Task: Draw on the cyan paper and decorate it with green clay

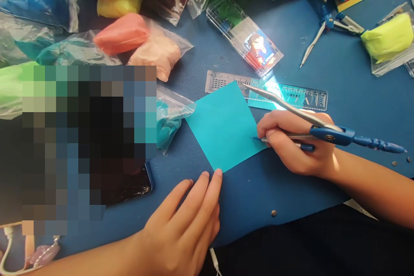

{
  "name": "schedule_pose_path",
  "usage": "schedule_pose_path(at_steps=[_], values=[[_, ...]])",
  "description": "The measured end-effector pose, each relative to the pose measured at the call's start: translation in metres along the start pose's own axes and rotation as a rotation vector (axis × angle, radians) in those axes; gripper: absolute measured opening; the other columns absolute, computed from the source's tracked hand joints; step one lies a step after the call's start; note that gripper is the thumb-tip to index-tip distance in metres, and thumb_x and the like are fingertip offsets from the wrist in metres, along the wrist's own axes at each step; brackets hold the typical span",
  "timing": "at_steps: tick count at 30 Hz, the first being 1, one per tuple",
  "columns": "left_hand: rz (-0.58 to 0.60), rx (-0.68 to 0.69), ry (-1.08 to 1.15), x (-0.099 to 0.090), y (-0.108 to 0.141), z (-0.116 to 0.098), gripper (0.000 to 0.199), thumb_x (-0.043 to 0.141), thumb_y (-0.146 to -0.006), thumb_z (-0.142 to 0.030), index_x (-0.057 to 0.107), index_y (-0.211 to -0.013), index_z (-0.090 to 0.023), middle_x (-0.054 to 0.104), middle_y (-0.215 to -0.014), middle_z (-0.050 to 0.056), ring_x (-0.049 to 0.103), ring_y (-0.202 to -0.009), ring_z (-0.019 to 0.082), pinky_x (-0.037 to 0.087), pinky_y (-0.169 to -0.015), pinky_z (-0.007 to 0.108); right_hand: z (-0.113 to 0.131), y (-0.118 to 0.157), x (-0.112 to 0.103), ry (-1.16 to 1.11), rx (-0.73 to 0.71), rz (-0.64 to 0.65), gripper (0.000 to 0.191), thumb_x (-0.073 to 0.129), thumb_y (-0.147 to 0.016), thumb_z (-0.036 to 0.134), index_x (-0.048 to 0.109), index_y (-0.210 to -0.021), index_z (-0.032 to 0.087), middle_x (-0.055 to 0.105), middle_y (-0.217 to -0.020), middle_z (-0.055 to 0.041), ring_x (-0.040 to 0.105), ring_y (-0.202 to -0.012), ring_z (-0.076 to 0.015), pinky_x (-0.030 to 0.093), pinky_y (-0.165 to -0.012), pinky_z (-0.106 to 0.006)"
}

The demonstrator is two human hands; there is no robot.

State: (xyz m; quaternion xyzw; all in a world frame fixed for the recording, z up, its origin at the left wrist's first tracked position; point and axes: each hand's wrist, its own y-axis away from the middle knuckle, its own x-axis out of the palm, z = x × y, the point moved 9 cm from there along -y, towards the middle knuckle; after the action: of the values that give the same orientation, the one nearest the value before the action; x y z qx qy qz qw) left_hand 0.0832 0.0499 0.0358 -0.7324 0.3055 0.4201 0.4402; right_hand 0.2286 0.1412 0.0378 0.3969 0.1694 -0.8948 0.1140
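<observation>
My left hand (184, 228) and right hand (296, 142) are both bare — no gloves, rings, watch or bracelet that I can see — with short, plain, unpainted nails, and both forearms are uncovered, no sleeve reaching anywhere into view.

Right hand (293, 140) grips a blue compass (336, 134), its tip at the right edge of a turquoise paper square (223, 127). Left hand (186, 224) lies flat on the table (355, 90), fingertips touching the square's lower corner. A clear stencil ruler (304, 97) lies just behind.
</observation>
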Motion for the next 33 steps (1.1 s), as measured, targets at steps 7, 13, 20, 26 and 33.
schedule_pose_path(at_steps=[7,13,20,26,33], values=[[0.017,-0.003,0.010,0.0006,-0.0003,0.0006,0.012,0.056,-0.092,-0.007,0.064,-0.083,-0.005,0.073,-0.107,0.020,0.065,-0.105,0.031,0.046,-0.085,0.041,-0.0015,0.0018,-0.0024,0.009,0.020,-0.028,0.025,0.041,-0.082,0.002,0.050,-0.068,0.021,0.054,-0.052,0.0029,0.048,-0.045,-0.0099,0.041,-0.046,-0.024],[0.023,0.009,0.004,0.0003,-0.0019,0.0010,0.012,0.055,-0.092,-0.007,0.064,-0.083,-0.005,0.073,-0.107,0.021,0.065,-0.104,0.031,0.046,-0.084,0.042,-0.0004,0.0013,-0.0002,0.023,0.010,0.009,0.024,0.043,-0.084,0.003,0.053,-0.072,0.022,0.056,-0.054,0.0023,0.051,-0.046,-0.0109,0.044,-0.048,-0.025],[0.017,0.004,-0.010,0.0005,-0.0027,0.0016,0.014,0.055,-0.092,-0.006,0.064,-0.082,-0.006,0.073,-0.106,0.020,0.065,-0.103,0.030,0.046,-0.083,0.041,0.0025,0.0021,0.0012,0.006,-0.046,-0.031,0.023,0.043,-0.084,0.005,0.053,-0.071,0.021,0.055,-0.053,0.0032,0.047,-0.045,-0.0086,0.041,-0.047,-0.022],[0.033,0.005,-0.004,0.0008,-0.0029,0.0025,0.014,0.055,-0.092,-0.007,0.064,-0.082,-0.006,0.073,-0.106,0.020,0.064,-0.103,0.030,0.046,-0.084,0.041,-0.0005,0.0018,-0.0002,0.011,0.007,0.005,0.025,0.043,-0.082,0.001,0.051,-0.070,0.022,0.055,-0.054,0.0025,0.049,-0.046,-0.0105,0.043,-0.048,-0.024],[0.047,0.005,0.001,0.0015,-0.0025,0.0016,0.012,0.056,-0.091,-0.006,0.064,-0.082,-0.006,0.073,-0.106,0.020,0.065,-0.103,0.030,0.046,-0.083,0.041,-0.0016,0.0027,-0.0015,0.003,0.001,-0.016,0.023,0.041,-0.078,0.002,0.048,-0.067,0.021,0.053,-0.053,0.0028,0.046,-0.044,-0.0093,0.039,-0.045,-0.025]])
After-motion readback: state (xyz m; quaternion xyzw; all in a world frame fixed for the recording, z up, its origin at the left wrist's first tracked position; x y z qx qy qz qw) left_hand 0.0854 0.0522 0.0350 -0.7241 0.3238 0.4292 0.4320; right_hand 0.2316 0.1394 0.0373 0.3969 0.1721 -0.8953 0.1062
